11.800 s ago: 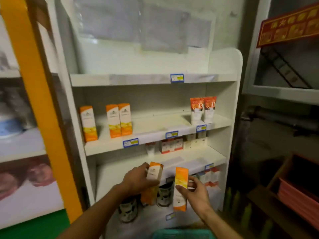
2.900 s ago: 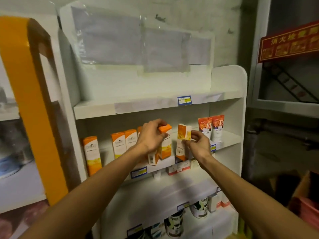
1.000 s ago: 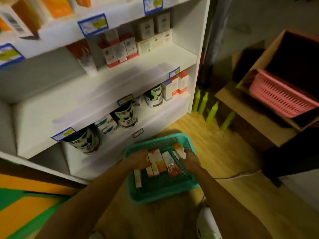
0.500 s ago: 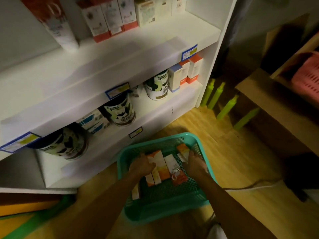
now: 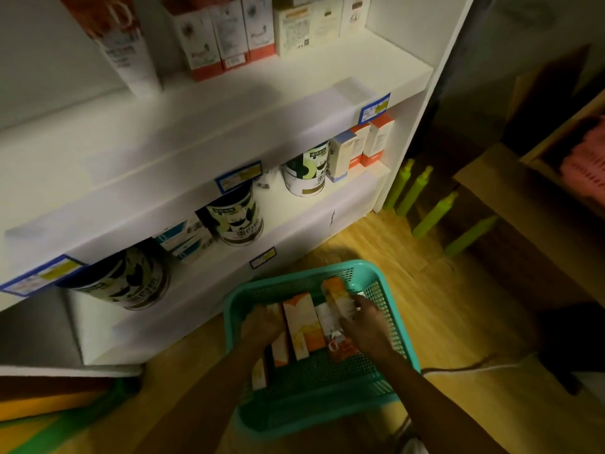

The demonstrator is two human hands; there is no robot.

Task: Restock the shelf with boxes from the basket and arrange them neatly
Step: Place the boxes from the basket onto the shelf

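On the middle tin (image 5: 236, 217) I read "蛋白粉" in large characters, and the same word shows on the left tin (image 5: 131, 283). The blue-and-yellow price tags (image 5: 238, 177) on the shelf edges and the print on the white cartons (image 5: 296, 26) are too blurred for me to read.

Dim room; wooden floor (image 5: 422, 290); cardboard box (image 5: 510, 204) right; pink crate (image 5: 586, 168) beyond.
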